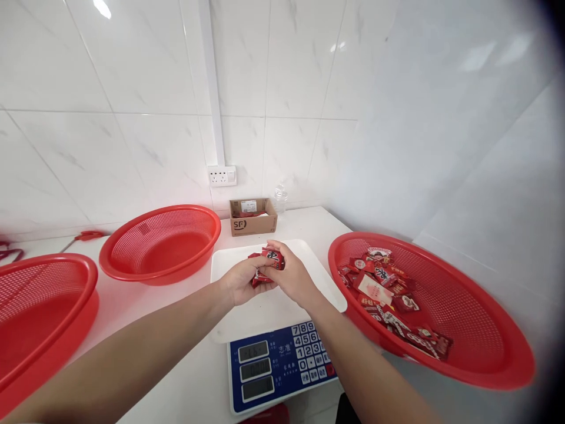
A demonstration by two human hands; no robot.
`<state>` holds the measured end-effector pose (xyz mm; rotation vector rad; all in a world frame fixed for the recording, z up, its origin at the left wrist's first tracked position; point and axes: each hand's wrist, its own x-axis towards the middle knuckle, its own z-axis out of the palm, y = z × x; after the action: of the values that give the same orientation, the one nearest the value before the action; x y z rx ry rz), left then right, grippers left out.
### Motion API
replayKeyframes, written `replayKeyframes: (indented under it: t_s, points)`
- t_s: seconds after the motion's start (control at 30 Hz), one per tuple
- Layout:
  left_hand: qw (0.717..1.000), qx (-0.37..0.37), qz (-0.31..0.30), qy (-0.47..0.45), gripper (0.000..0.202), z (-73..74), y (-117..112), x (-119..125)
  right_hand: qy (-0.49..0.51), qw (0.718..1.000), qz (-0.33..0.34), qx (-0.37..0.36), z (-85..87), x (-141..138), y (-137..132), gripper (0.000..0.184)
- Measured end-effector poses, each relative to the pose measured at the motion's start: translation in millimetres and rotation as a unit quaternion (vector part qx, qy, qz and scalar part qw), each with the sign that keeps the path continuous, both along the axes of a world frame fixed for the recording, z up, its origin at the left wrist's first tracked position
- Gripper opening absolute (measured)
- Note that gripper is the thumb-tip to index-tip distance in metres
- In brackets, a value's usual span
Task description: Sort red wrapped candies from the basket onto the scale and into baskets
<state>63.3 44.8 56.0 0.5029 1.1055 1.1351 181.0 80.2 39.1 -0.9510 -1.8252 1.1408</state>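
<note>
Both of my hands meet over the white pan [238,321] of a digital scale [282,368]. Small red snack packets [272,257] with dark lettering are gathered between them. My left hand [242,282] curls around the packets from the left and below. From the right, my right hand [293,277] closes over them with its fingers bent. How many packets there are is hidden by the fingers. The scale's blue panel, with three small displays and a keypad, faces me below the pan.
To the right, a red plastic basket [477,318] holds many red and brown snack packets [379,288]. Two more red baskets, one [161,238] behind and one [44,312] nearer, stand on the left. A cardboard box [253,224] and a clear plastic bottle [280,197] are by the wall.
</note>
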Motion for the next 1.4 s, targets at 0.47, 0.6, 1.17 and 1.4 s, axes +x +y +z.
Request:
replayKeyframes:
  t_s: [0.47,0.6,1.17,1.4]
  points:
    - [0.999,0.023,-0.024,0.012,0.011,3.0,-3,-1,0.074,0.996,0.025,-0.031,-1.2,7,-6,0.058]
    - [0.998,0.017,-0.033,0.042,0.017,-1.0,-4,-5,0.003,1.000,0.009,-0.006,5.9,28,-2,0.051]
    - [0.991,0.025,-0.076,0.104,0.028,0.9,-12,-10,-0.228,0.971,-0.022,0.063,-11.2,68,7,0.017]
    - [0.995,0.008,-0.076,0.068,0.026,5.3,-9,2,-0.047,0.998,0.003,0.052,-6.5,46,3,0.020]
